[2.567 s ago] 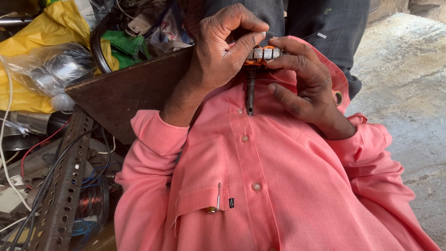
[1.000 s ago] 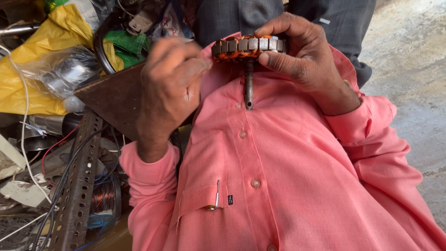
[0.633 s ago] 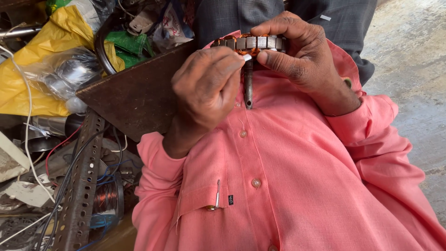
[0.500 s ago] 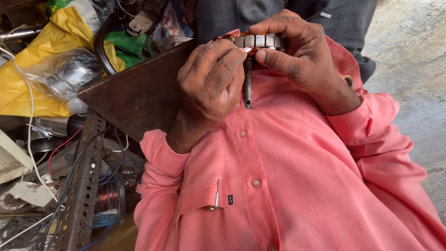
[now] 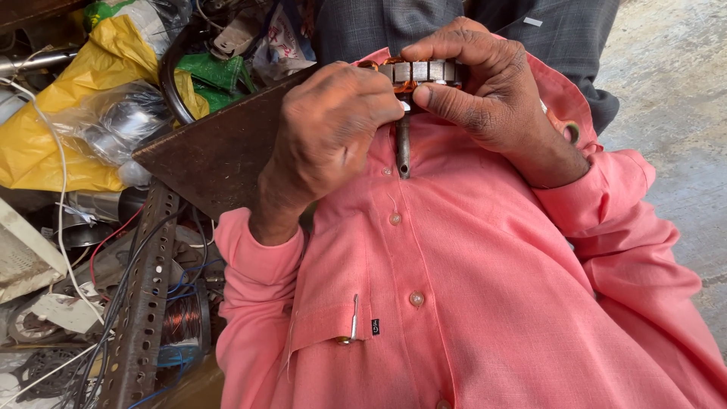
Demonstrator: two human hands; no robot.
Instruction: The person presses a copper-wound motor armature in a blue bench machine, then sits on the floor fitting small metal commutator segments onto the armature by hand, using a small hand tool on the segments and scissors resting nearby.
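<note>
Right hand (image 5: 488,91) is clamped around a small motor part (image 5: 416,72), a ring of grey metal segments with copper winding peeking out. The fingers curl over the top of it and the thumb presses in from underneath, so it's a firm, closed grasp. A dark metal shaft (image 5: 403,148) hangs straight down from the middle of the ring, lying against the pink shirt (image 5: 469,288).

Left hand (image 5: 329,132) is bunched up tight, fingertips pushed against the left edge of the ring right where the shaft meets it. Looks like it's pinching something small there, maybe a wire end, but the knuckles block the view, so I can't really tell.

Compared with a second ago, the left hand has come back up: it was lower then and clear of the ring, and now it's right on it again. The right hand has barely budged, same hold.

The ring sits up near the collar, sandwiched between both hands, touching each. Off to the left there's a rusty metal plate (image 5: 216,155), a yellow plastic bag (image 5: 57,129), and a perforated steel bar (image 5: 144,303) among loose wires.
</note>
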